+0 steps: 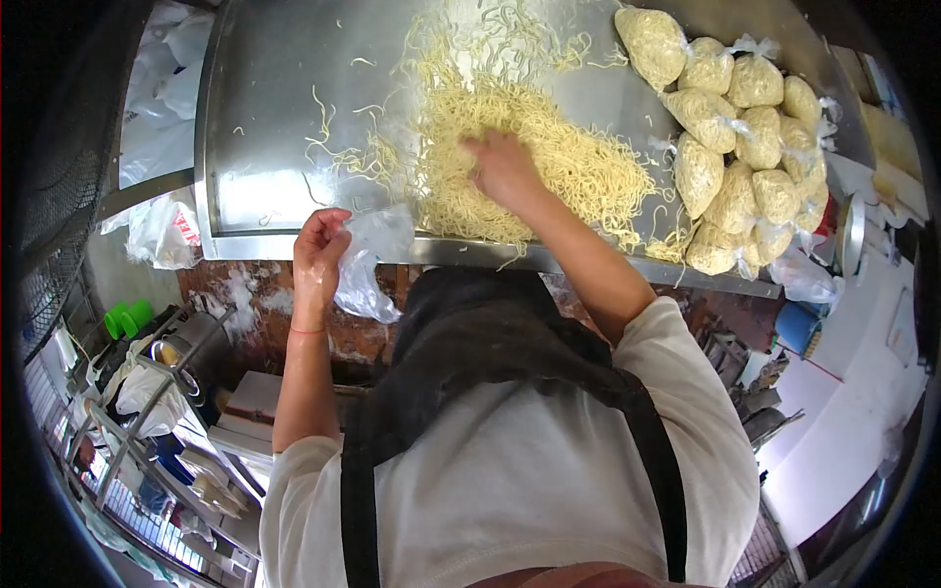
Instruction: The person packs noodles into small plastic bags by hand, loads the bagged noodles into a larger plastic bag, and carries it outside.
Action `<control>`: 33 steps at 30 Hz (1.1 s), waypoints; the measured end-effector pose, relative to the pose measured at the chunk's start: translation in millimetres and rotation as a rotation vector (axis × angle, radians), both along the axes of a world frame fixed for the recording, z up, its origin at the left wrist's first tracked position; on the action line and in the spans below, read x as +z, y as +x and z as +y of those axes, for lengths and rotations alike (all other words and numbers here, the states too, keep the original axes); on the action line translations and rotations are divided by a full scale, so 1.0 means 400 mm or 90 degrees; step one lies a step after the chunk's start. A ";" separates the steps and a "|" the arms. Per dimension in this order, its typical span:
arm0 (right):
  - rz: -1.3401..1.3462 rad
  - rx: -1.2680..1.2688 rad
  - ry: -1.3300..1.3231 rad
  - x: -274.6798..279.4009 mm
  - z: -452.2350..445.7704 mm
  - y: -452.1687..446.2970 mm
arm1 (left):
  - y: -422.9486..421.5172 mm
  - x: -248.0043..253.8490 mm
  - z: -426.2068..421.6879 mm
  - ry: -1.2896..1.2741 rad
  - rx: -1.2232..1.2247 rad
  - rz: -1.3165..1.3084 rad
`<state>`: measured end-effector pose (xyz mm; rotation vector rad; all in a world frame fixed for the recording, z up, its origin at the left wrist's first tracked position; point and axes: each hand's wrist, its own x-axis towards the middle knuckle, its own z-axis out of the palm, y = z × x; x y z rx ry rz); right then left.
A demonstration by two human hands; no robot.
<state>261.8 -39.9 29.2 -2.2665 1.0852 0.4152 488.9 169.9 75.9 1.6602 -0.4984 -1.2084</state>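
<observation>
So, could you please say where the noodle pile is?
In the head view, the noodle pile lies under the right hand, left of the bagged noodles.

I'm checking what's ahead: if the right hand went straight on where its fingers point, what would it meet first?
Most likely the loose noodles, which spread around and ahead of the right hand; motion blur leaves unclear how deep among them it already is.
</observation>
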 end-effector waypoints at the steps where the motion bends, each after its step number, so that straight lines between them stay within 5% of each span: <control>1: 0.002 0.046 0.081 -0.025 -0.004 -0.006 | -0.001 -0.004 0.009 -0.007 0.000 -0.003; 2: 0.007 0.094 0.166 -0.048 0.000 -0.018 | -0.004 -0.008 0.024 -0.010 0.000 -0.003; 5: -0.039 0.016 0.066 0.013 0.003 -0.054 | -0.006 -0.021 0.047 0.002 0.016 -0.015; 8: -0.026 -0.033 -0.194 0.001 0.018 -0.046 | -0.006 -0.036 0.058 0.003 0.017 -0.014; 17: -0.037 0.042 -0.028 -0.108 -0.079 -0.042 | -0.022 -0.029 0.057 -0.014 0.027 -0.008; 20: -0.144 -0.129 0.168 -0.036 -0.105 -0.091 | -0.018 -0.034 0.068 -0.025 0.063 -0.047; 23: -0.186 -0.126 0.119 0.046 -0.128 -0.136 | 0.005 -0.038 0.065 -0.021 0.079 -0.138; 25: -0.188 -0.204 0.213 0.156 -0.141 -0.151 | 0.014 -0.014 0.054 -0.028 0.115 -0.037; 31: -0.234 -0.288 0.050 0.357 -0.187 -0.220 | 0.069 0.099 -0.048 -0.138 0.035 0.206; 33: -0.353 -0.321 0.075 0.421 -0.194 -0.242 | 0.100 0.093 -0.084 -0.144 -0.011 0.127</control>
